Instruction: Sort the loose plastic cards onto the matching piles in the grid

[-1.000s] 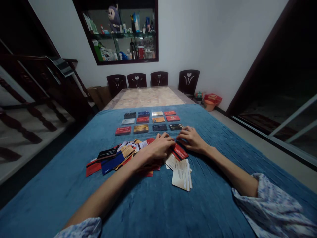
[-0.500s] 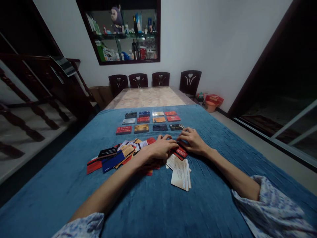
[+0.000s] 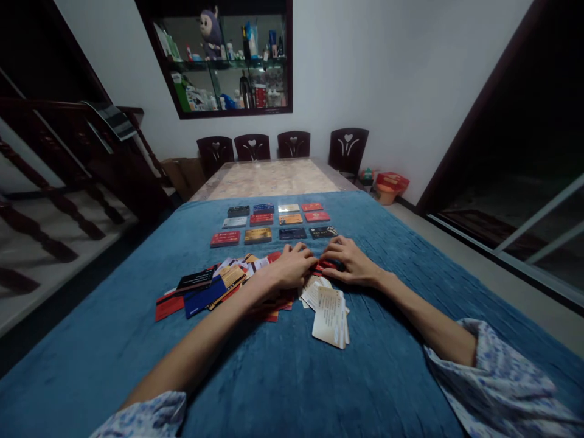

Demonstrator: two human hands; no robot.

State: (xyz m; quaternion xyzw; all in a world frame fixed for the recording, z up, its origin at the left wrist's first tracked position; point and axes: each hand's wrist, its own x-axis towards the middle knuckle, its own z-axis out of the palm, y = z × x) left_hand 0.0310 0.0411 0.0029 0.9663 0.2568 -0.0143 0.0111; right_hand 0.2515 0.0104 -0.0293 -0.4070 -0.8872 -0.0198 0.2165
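Since the earlier frame the red card point(image 3: 325, 266) has slid from under the right palm into the gap between both hands, mostly covered. Landmark: loose card pile point(image 3: 214, 283) on the blue cloth point(image 3: 283, 377) covering the counter. Beyond the pile, a grid of laid-out cards point(image 3: 274, 221) in three rows. Left hand point(image 3: 292, 267) lies at the pile's right end, fingers curled, tips on the red card. White card stack point(image 3: 329, 307) lies just right of the pile, nearer the person. Right hand point(image 3: 349, 261), farther right, fingers bent, pinches the red card's other edge; grip partly hidden.
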